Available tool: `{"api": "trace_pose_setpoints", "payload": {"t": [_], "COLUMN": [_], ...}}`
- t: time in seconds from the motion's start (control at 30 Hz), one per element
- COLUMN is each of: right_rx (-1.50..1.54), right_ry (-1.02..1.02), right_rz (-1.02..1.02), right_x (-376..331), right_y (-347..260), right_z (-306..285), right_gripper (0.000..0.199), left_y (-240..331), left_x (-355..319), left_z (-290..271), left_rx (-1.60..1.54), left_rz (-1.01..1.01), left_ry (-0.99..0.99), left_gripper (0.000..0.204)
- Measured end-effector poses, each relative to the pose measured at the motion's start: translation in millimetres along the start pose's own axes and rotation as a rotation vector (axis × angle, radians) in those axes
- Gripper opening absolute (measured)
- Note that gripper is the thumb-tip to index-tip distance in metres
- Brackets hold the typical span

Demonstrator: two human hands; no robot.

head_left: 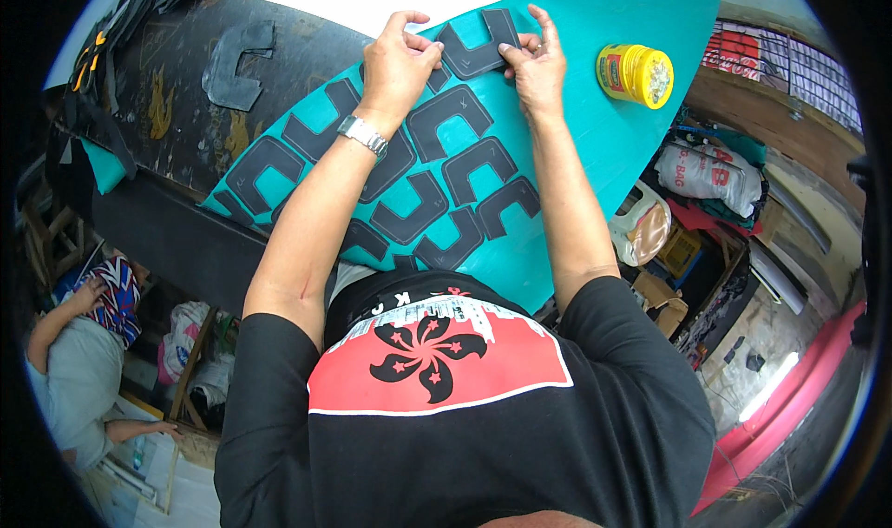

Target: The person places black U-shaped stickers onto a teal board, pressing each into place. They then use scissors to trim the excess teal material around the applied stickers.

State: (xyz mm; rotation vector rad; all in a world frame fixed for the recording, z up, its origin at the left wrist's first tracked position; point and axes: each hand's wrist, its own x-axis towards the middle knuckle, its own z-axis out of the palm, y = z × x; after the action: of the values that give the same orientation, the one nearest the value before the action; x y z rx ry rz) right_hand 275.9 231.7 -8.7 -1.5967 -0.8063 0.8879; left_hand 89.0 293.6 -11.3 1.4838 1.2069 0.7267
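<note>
Black U-shaped cutout (474, 60) is being pinched by the right hand (539, 74), near the teal sheet (618, 151)'s upper edge; left hand (400, 68)'s thumb and forefinger are being held close beside it — grip can't be told. Layout is being judged well along — matching cutouts (427, 112) already placed, remainder unclear.

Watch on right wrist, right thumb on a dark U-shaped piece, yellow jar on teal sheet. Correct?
No: the head view shows the watch on the left wrist. Rest holds: right thumb on a dark U-shaped piece, yellow jar on teal sheet.
</note>
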Motion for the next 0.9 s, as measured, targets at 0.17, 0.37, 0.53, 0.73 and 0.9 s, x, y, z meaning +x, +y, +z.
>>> {"api": "trace_pose_setpoints", "payload": {"t": [0.17, 0.37, 0.53, 0.73, 0.9], "right_rx": [-0.054, -0.128, -0.286, -0.747, -1.120], "right_ry": [0.027, 0.061, 0.085, 0.139, 0.162], "right_rz": [0.016, -0.012, -0.067, -0.135, -0.108], "right_x": [0.3, 0.5, 3.8, 0.4, -1.8], "right_y": [-1.0, 2.0, 6.0, -9.8, -30.4], "right_z": [3.1, 6.4, 9.4, 19.9, 19.1], "right_gripper": [0.074, 0.072, 0.074, 0.084, 0.088], "left_y": [0.7, 0.5, 0.9, 0.3, -0.5], "left_x": [0.8, 0.2, 0.1, 1.0, 1.0], "left_z": [0.9, 1.7, 2.7, 4.7, 4.3], "left_rx": [0.012, 0.036, 0.075, 0.231, 0.344], "left_rz": [-0.012, 0.005, 0.029, 0.086, 0.172], "left_ry": [-0.001, 0.004, 0.008, 0.033, 0.067], "left_gripper": [0.037, 0.033, 0.031, 0.035, 0.041]}}
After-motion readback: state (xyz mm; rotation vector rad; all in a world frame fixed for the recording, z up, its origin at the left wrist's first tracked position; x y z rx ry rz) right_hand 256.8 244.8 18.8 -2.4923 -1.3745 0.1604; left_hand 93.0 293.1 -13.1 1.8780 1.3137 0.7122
